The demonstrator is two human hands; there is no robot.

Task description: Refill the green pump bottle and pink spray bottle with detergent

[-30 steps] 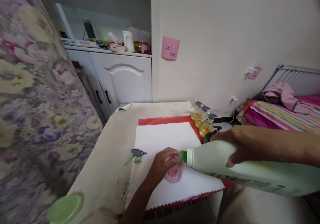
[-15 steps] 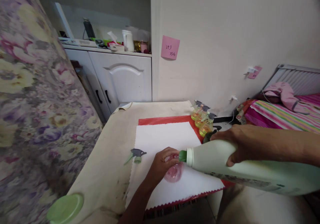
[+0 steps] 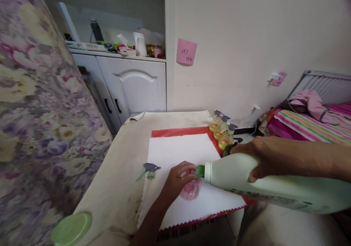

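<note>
My right hand (image 3: 256, 154) grips a big pale green jug (image 3: 274, 185), tipped on its side with its green spout (image 3: 200, 171) over a small clear pink bottle (image 3: 190, 189). My left hand (image 3: 177, 182) is wrapped round that pink bottle, which stands on a white cloth (image 3: 178, 154) laid over a red cloth (image 3: 175, 132) on the beige table (image 3: 120, 176). A loose grey spray head (image 3: 150, 170) lies at the white cloth's left edge. A green lid (image 3: 71, 228) rests at the table's near left corner.
Three small spray bottles with yellow liquid (image 3: 222, 134) stand at the table's far right. A floral curtain (image 3: 35, 110) hangs on the left. White cabinets (image 3: 131, 87) with clutter on top stand behind. A pink note (image 3: 186, 52) sticks to the wall. A bed with striped bedding (image 3: 309, 123) lies right.
</note>
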